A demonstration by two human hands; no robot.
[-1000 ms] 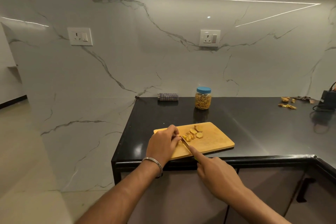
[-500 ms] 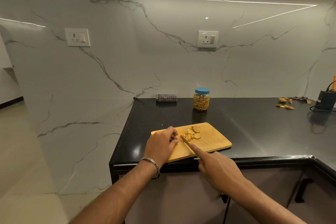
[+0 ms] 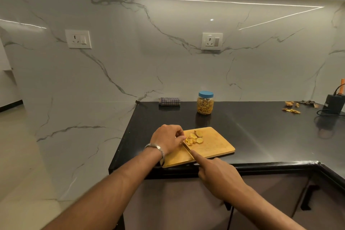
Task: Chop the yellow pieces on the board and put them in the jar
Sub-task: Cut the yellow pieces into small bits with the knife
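Yellow pieces [image 3: 195, 138] heaped on wooden board [image 3: 214, 145], near desk [image 3: 261, 127] front edge. Right hand [image 3: 218, 175] grasps knife [image 3: 187, 148], forefinger laid along blade spine. Left hand [image 3: 168, 139], fingers curled, steadies pieces at blade. Behind board: jar [image 3: 205, 102], blue lid on, holding yellow pieces. Folded cloth [image 3: 169, 101] at wall.

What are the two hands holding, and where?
The right hand grips a knife at its handle, forefinger along the blade's back. The left hand pinches the yellow pieces.
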